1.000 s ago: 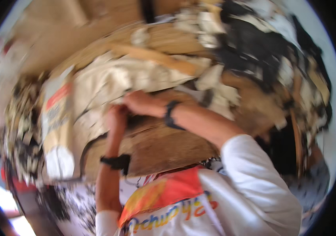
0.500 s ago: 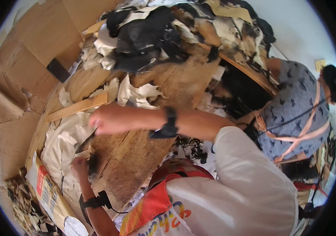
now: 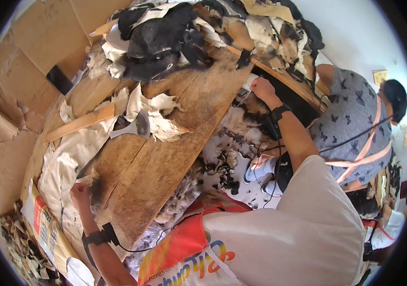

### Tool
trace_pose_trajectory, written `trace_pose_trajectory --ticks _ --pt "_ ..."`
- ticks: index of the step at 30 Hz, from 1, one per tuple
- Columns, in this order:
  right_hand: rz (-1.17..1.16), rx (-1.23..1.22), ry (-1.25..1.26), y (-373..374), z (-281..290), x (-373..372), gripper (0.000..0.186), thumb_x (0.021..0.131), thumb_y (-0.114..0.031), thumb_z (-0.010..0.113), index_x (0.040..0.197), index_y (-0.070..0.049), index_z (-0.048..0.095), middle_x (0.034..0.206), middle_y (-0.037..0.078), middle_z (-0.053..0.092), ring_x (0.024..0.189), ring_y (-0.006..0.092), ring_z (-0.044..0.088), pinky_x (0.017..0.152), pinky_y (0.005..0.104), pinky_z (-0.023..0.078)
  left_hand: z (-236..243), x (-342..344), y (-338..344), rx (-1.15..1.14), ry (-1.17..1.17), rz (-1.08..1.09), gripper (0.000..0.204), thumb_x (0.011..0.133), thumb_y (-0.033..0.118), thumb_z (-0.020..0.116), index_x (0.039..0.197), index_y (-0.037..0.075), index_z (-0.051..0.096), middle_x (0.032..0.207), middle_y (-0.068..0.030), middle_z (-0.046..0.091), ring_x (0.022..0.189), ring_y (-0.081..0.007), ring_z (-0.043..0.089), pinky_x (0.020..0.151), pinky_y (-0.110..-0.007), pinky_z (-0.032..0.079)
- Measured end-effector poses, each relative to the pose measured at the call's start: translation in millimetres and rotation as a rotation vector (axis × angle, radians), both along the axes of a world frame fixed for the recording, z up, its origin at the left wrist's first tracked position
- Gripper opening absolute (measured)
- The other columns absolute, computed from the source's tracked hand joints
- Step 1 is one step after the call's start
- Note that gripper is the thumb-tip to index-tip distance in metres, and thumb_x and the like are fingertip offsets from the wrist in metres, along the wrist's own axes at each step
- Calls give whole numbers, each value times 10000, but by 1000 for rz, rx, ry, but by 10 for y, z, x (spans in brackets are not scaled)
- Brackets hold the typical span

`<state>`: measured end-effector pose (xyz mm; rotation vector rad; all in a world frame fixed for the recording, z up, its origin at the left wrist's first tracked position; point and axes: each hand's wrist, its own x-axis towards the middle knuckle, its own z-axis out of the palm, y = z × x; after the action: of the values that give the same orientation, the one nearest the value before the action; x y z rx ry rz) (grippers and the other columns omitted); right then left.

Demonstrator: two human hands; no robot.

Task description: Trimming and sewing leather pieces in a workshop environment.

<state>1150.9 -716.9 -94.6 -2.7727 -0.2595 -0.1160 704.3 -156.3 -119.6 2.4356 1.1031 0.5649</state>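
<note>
The table (image 3: 165, 152) has a worn wooden plank top. Cardboard (image 3: 41, 47) panels, creased and torn, stand along the left side of the table. A pale, plain wall (image 3: 351, 38) rises beyond its far right; a small yellowish plate (image 3: 380, 76) is fixed there. Right of the table, scraps litter the whitish floor (image 3: 240, 190). Lighting is bright.

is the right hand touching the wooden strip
No, the right hand is out past the right edge of the wooden table, well apart from the wooden strip on the table's left side.
</note>
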Motion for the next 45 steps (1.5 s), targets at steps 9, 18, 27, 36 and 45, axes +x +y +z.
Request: trace_pose_trajectory --ticks 9,18,27,36,45 --pt "-43 -227 53 34 -184 406 138 778 -163 568 776 -65 665 848 179 655 836 350 629 739 446 494 -26 -108 114 15 8 23 69 696 28 652 763 18 653 663 -91 636 613 -185 606 604 -320 481" --pt "403 12 -148 -169 778 777 66 850 -136 568 871 -87 608 691 20 564 612 142 555 563 279 457 25 94 -159 29 75 115 123 701 199 656 735 83 683 666 -91 648 640 -258 626 600 -388 482" --pt "1239 688 343 3349 2345 -1018 104 925 -158 494 866 -79 530 734 -42 517 631 31 471 543 182 381 38 -12 -316 -27 -153 163 73 699 82 631 730 18 647 760 -179 616 729 -339 609 654 -407 484" --pt "2099 224 329 5125 816 -2250 89 815 -124 592 800 -36 586 669 78 609 623 184 588 601 320 462 58 -7 -431 -4 -310 150 75 736 32 650 801 8 621 782 -135 577 699 -293 594 624 -358 469" --pt "2138 -24 471 5434 262 -2367 131 779 -147 609 864 -55 648 788 123 661 773 277 639 716 350 484 96 -16 -488 -2 -320 177 67 736 9 629 789 27 592 785 -132 564 717 -335 581 629 -390 467"
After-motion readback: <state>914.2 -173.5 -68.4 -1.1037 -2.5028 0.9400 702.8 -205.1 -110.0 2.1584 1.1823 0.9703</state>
